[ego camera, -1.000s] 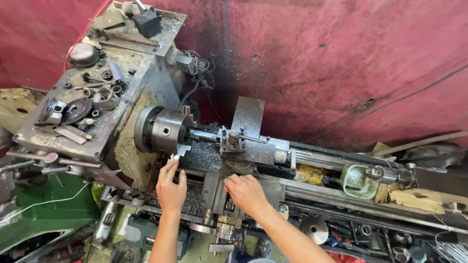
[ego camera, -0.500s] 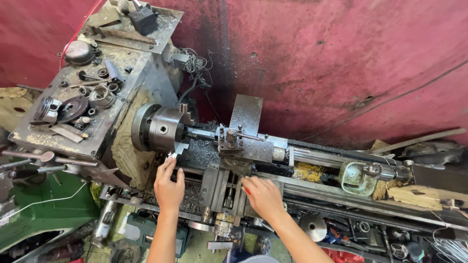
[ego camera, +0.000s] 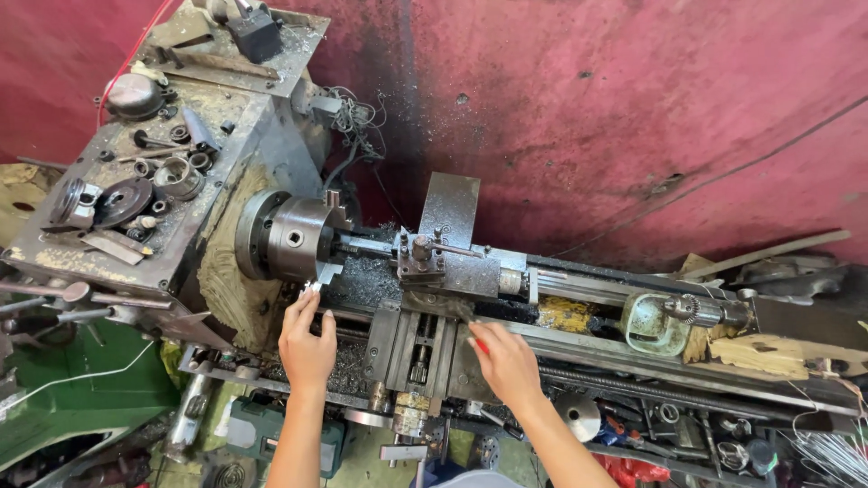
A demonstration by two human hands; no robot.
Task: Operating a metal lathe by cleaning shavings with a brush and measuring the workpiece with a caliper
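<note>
both hands rest on the old lathe: the left hand point(ego camera: 307, 348) reaches up with fingers stretched and close together, tips touching a small bright metal piece point(ego camera: 314, 286) just under the chuck point(ego camera: 291, 238); it pinches nothing that i can make out. the right hand point(ego camera: 506, 361) lies flat on the carriage point(ego camera: 425, 339), fingers loosely spread over something red (too hidden to name). the workpiece point(ego camera: 366, 244) sticks out of the chuck, its long axis running right along the bed toward the tool post point(ego camera: 423, 256). it lies up and right of the left hand, which is the nearer one.
</note>
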